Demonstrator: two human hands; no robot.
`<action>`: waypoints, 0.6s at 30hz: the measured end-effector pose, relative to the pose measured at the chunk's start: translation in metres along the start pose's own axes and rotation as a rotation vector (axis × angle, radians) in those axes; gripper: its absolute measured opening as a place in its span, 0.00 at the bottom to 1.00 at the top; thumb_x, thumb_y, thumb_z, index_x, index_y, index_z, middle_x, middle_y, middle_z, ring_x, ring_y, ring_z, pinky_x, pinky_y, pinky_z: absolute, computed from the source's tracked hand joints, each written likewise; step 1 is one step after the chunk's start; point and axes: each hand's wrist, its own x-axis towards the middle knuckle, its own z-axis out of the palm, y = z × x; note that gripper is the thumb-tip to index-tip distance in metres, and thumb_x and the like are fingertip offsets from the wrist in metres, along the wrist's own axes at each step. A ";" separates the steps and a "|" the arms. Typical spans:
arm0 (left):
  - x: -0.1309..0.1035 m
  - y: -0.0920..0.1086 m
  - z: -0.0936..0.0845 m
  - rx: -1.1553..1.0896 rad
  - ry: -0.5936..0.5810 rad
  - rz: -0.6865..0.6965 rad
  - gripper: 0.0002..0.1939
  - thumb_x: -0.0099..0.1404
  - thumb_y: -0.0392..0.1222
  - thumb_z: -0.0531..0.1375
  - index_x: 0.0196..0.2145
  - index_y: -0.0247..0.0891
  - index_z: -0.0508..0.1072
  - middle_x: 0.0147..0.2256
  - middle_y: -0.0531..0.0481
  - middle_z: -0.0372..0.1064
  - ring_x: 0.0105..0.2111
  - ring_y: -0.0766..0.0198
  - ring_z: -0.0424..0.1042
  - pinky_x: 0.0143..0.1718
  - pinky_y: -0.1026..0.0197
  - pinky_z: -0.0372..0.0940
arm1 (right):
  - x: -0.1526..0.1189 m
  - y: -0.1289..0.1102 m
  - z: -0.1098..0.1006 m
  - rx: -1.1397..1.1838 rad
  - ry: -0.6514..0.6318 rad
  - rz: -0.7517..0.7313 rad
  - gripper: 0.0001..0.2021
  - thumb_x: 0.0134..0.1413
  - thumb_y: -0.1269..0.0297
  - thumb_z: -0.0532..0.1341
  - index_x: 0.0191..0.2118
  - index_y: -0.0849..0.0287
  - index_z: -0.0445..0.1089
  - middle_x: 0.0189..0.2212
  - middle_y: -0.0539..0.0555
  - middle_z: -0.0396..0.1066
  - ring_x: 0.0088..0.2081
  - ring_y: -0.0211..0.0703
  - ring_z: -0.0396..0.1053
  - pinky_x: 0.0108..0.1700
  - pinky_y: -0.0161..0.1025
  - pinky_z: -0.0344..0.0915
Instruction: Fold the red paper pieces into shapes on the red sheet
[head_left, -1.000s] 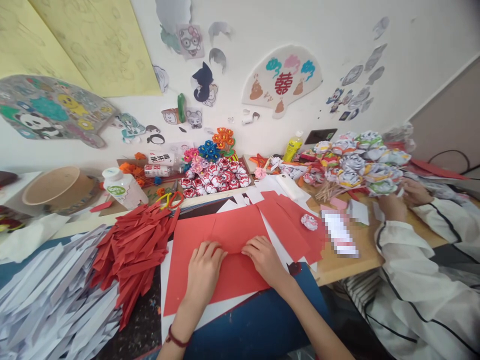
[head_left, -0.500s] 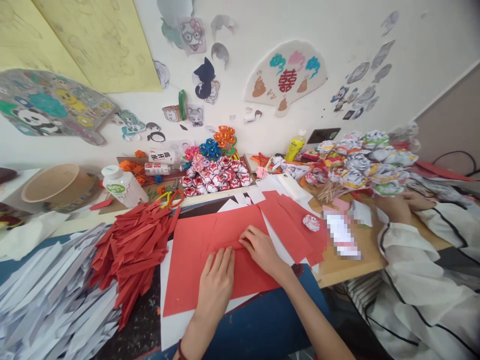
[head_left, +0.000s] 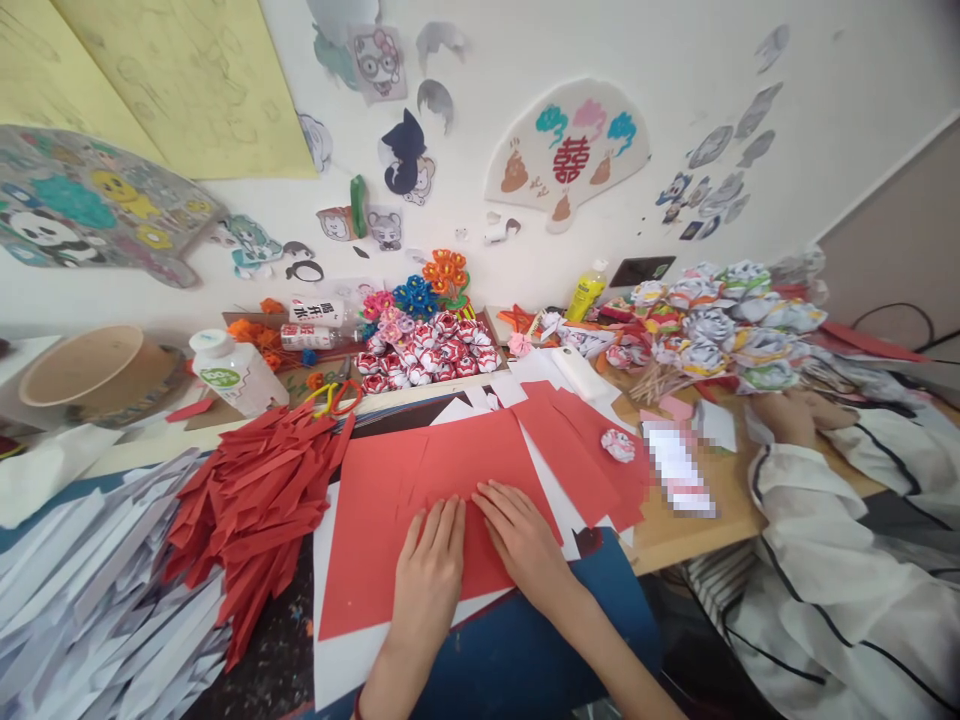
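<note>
Both hands lie palm down on a stack of red paper [head_left: 375,500] in the middle of the desk. My left hand [head_left: 431,565] rests left of centre, its fingers straight and close together. Beside it, my right hand [head_left: 521,545] lies with its fingers extended on the red sheet. Whatever is under the fingertips is hidden. White paper [head_left: 334,665] shows beneath the red sheets. More red sheets [head_left: 570,450] lie to the right, with a small pink-and-white paper flower [head_left: 618,445] on them.
Folded red strips [head_left: 259,500] and white strips [head_left: 97,590] are piled at left. A white bottle [head_left: 238,375], scissors [head_left: 337,397] and paper flowers [head_left: 431,350] line the back. At right, a person's white sleeve [head_left: 817,530] reaches over the desk.
My right hand has flattened from a pinch at the paper, its fingers now stretched out and slightly lower. My left hand has stayed on the sheet. The view has shifted slightly.
</note>
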 end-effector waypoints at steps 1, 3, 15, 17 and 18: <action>0.000 0.000 0.000 -0.002 0.004 -0.003 0.25 0.64 0.26 0.46 0.54 0.32 0.71 0.55 0.42 0.69 0.54 0.52 0.68 0.57 0.49 0.59 | 0.000 0.000 0.001 -0.009 0.000 -0.001 0.22 0.64 0.76 0.50 0.61 0.58 0.62 0.58 0.58 0.65 0.61 0.50 0.60 0.61 0.53 0.62; 0.001 0.001 0.000 0.002 0.011 -0.009 0.25 0.64 0.25 0.46 0.55 0.32 0.71 0.56 0.42 0.68 0.55 0.53 0.67 0.57 0.50 0.59 | 0.000 0.001 0.002 -0.035 -0.002 -0.008 0.23 0.63 0.77 0.49 0.62 0.60 0.62 0.59 0.58 0.64 0.62 0.50 0.59 0.61 0.53 0.63; 0.001 0.000 0.001 -0.013 -0.017 -0.035 0.26 0.65 0.25 0.45 0.56 0.32 0.70 0.56 0.43 0.68 0.56 0.55 0.66 0.57 0.51 0.57 | 0.001 0.003 0.003 -0.108 -0.002 -0.041 0.24 0.62 0.78 0.48 0.62 0.62 0.61 0.60 0.59 0.63 0.62 0.49 0.58 0.62 0.52 0.62; 0.001 0.000 0.002 -0.005 -0.026 -0.023 0.25 0.65 0.25 0.45 0.56 0.32 0.70 0.56 0.43 0.68 0.56 0.54 0.66 0.57 0.51 0.57 | 0.001 0.002 0.003 -0.117 0.007 -0.047 0.24 0.61 0.78 0.49 0.62 0.63 0.62 0.59 0.60 0.64 0.62 0.49 0.59 0.62 0.51 0.62; 0.001 0.000 0.002 -0.001 -0.034 -0.015 0.26 0.65 0.25 0.45 0.56 0.33 0.69 0.56 0.43 0.68 0.56 0.54 0.66 0.57 0.51 0.57 | 0.001 0.003 0.004 -0.125 0.013 -0.049 0.24 0.61 0.78 0.49 0.61 0.63 0.63 0.58 0.61 0.65 0.62 0.49 0.59 0.62 0.51 0.62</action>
